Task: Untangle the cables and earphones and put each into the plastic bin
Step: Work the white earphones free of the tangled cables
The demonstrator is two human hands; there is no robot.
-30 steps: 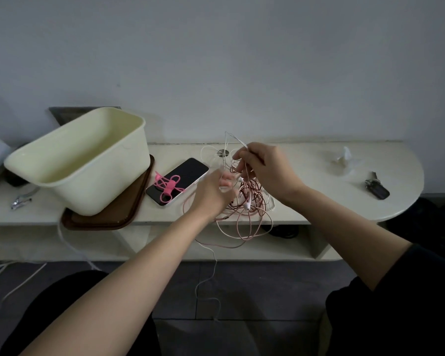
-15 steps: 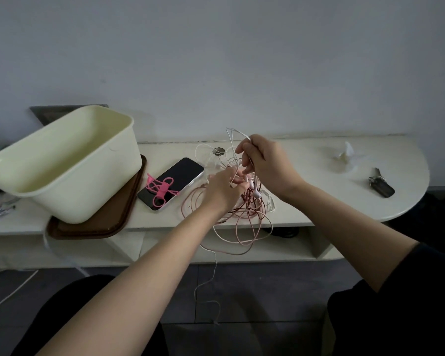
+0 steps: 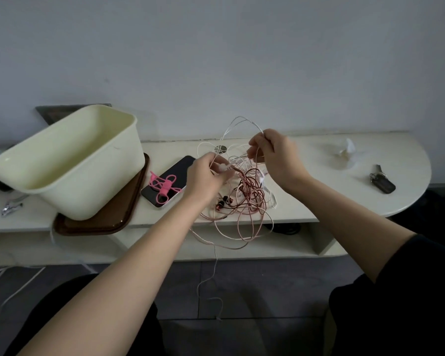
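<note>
A tangle of pink, dark red and white cables [image 3: 247,199] hangs over the front edge of the white shelf [image 3: 344,201]. Dark red earbuds [image 3: 222,201] lie at its left side. My left hand [image 3: 207,173] pinches a white piece of the tangle. My right hand [image 3: 272,152] pinches a white cable loop [image 3: 238,124] that arches up between the hands. One thin white strand [image 3: 211,281] dangles toward the floor. The cream plastic bin [image 3: 70,160] stands tilted at the left, with nothing visible inside.
The bin rests on a brown tray [image 3: 100,217]. A black phone [image 3: 168,181] with a pink cable tie [image 3: 165,185] on it lies beside the tray. Keys [image 3: 380,179] and crumpled tissue [image 3: 347,152] lie at the right, a metal clip [image 3: 10,205] at the far left.
My hands have moved apart. The right hand has drawn the white loop up and to the right, and the tangle has spread lower over the shelf edge, baring the earbuds.
</note>
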